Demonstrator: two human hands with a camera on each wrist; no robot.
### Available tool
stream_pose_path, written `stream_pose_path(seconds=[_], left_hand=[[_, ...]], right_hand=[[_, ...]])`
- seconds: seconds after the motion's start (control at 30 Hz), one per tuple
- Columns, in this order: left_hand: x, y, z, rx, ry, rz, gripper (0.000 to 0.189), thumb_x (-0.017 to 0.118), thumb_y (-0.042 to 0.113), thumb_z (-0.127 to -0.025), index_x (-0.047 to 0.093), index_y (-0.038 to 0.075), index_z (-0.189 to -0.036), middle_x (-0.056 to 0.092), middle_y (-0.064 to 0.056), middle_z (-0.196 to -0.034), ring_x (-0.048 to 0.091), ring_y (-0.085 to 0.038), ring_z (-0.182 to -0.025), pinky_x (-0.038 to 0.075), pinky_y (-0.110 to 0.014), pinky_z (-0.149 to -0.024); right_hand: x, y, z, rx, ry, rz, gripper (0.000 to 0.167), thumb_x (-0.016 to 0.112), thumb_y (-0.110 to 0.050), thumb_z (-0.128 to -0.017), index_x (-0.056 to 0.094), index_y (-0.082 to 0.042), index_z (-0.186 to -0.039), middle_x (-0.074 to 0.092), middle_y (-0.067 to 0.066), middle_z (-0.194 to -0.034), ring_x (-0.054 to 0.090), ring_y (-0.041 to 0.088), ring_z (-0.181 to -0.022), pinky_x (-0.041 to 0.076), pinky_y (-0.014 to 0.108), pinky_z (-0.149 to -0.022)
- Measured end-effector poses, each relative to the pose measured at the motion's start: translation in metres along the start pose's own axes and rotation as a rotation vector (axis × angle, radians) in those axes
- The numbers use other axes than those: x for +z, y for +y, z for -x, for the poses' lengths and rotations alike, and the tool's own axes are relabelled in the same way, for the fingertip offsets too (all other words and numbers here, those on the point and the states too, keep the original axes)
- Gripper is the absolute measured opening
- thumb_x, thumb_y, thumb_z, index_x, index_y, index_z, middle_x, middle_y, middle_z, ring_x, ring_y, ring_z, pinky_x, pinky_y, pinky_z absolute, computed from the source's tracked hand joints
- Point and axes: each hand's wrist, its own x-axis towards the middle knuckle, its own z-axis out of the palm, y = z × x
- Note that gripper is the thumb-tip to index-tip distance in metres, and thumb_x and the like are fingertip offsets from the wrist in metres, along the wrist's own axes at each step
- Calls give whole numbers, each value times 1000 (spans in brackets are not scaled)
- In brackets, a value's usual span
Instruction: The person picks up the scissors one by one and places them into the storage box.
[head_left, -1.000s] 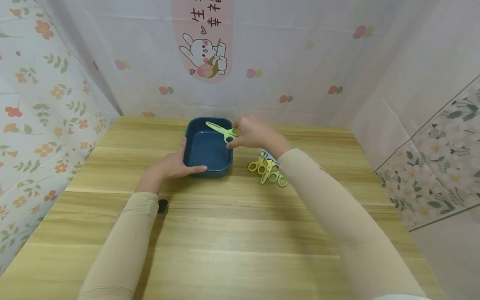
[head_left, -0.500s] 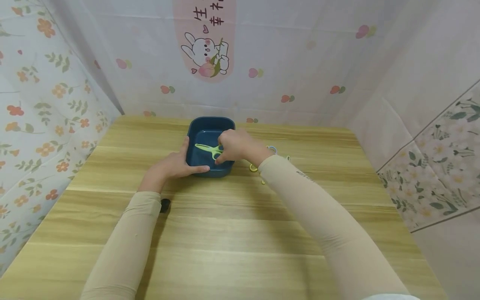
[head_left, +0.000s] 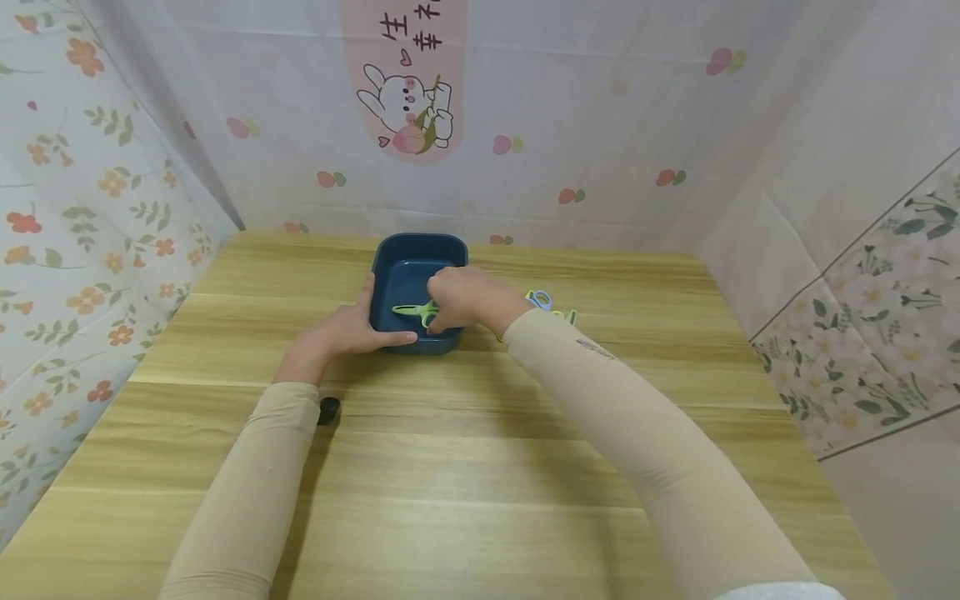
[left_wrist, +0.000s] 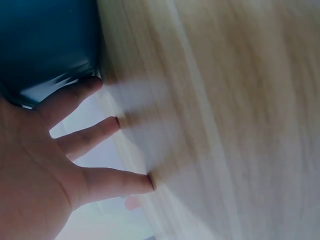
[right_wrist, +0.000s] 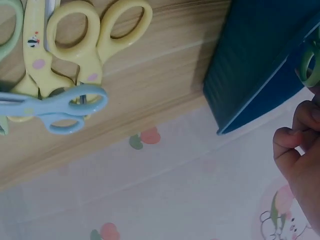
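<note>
A dark blue rectangular box (head_left: 420, 346) stands near the table's back edge. My left hand (head_left: 341, 329) rests against its left side, with the thumb along the near rim. In the left wrist view, the spread, straight fingers (left_wrist: 117, 181) touch the table and the box's outer wall. Inside the box, my right hand (head_left: 468, 297) pinches light green scissors (head_left: 411, 310) by the handles. The blades point left, low over the box floor; contact with the floor cannot be made out. The right wrist view catches only a green handle (right_wrist: 305, 67) beside the curled fingers.
Right of the box lies a pile with yellow scissors (right_wrist: 91, 52), blue scissors (right_wrist: 52, 106) and green ones, partly hidden by my right forearm in the head view. A small black object (head_left: 327, 411) is beside my left wrist. Patterned cloth walls (head_left: 600, 125) border the table.
My right hand has carried the green scissors from above the box's far right corner down into it, toward the near side. The left hand has stayed on the box.
</note>
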Motion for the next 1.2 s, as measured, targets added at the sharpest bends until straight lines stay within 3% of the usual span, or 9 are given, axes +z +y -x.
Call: stream_pose_path(seconds=[0.33, 0.7, 0.93, 1.07, 1.2], left_hand=[[0, 0, -1, -7, -3, -10, 147, 63, 89, -82, -33, 14, -164, 29, -40, -167, 46, -55, -149, 42, -65, -120], [-1, 1, -1, -16, -7, -2, 147, 64, 89, -82, -33, 14, -164, 24, -39, -169, 40, -54, -152, 39, -65, -123], [-1, -1, -1, -22, 8, 4, 147, 65, 88, -81, -30, 13, -165, 25, -39, -169, 41, -54, -152, 39, -65, -123], [-1, -1, -1, -24, 15, -2, 148, 66, 89, -80, -28, 14, -166, 26, -39, -169, 41, -55, -152, 39, -66, -123], [-1, -1, -3, -26, 15, -4, 148, 65, 90, -79, -28, 15, -166, 25, -39, -169, 40, -55, -153, 39, -66, -123]], right_hand=[[-8, 1, 1, -2, -7, 26, 50, 80, -56, -92, 73, -12, -115, 72, 0, -108, 69, 17, -100, 60, 38, -91], [-24, 16, 19, -10, 15, 12, 52, 80, -51, -93, 74, -6, -118, 72, 4, -109, 68, 21, -99, 59, 39, -93], [-30, 37, 34, 10, 21, 30, 60, 81, -54, -92, 73, -5, -125, 74, 7, -120, 69, 24, -107, 58, 43, -100], [-28, 55, 44, 41, 19, 4, 64, 81, -52, -92, 72, -2, -131, 70, 13, -140, 67, 30, -128, 54, 46, -111], [-24, 71, 52, 73, 14, 5, 66, 80, -53, -93, 70, -1, -132, 71, 14, -137, 68, 32, -126, 56, 47, -109]])
